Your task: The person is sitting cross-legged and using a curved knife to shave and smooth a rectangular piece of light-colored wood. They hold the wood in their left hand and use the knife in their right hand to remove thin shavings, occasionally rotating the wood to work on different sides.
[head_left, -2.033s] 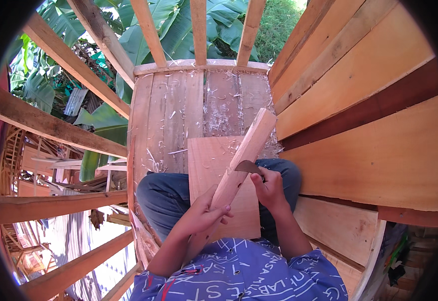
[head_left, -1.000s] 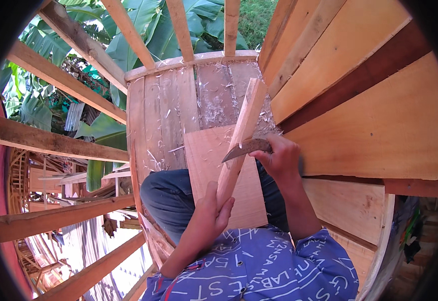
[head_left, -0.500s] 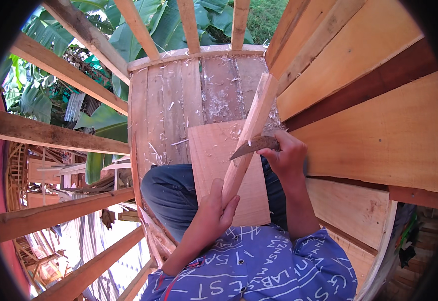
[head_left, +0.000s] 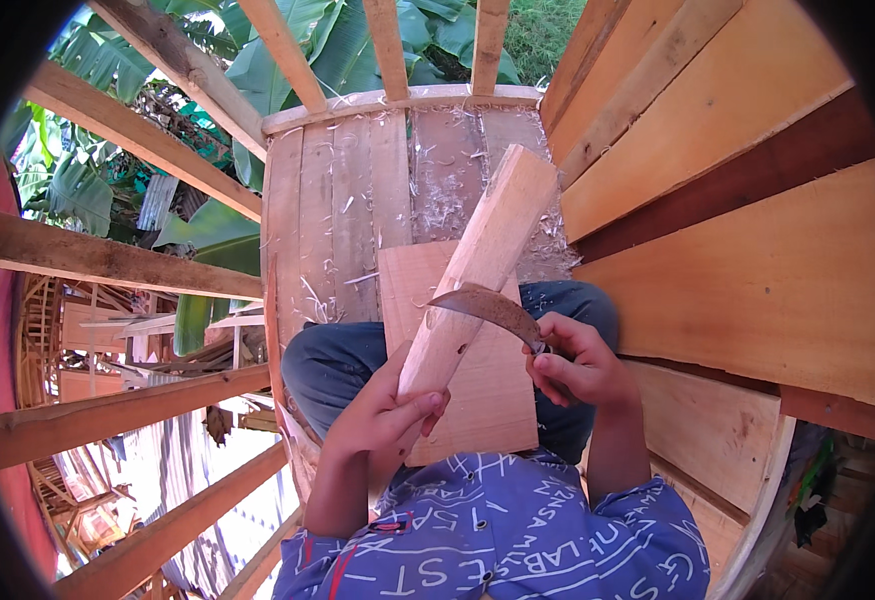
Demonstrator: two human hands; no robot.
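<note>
A squared length of pale wood [head_left: 487, 250] slants up and away across my lap. Its near end is in the grip of my left hand [head_left: 389, 408], fingers wrapped round it. My right hand [head_left: 585, 362] is closed on the handle of a curved knife [head_left: 492, 308], most of that handle hidden by the fingers. The dark, rusty, hooked blade lies across the wood's upper side, its tip pointing left; whether it touches cannot be made out. Beneath the wood, a flat wooden board [head_left: 477, 400] rests across my crossed legs.
Wood shavings [head_left: 437, 205] litter the plank floor [head_left: 347, 210] ahead. Slatted wooden rails [head_left: 117, 265] run along the left and far sides, with banana leaves beyond. A wall of wide boards [head_left: 737, 270] stands close on the right.
The wood has been turned and raised toward me, showing a broader face. My left hand has shifted left; my right hand has drawn lower, and the blade now shows longer.
</note>
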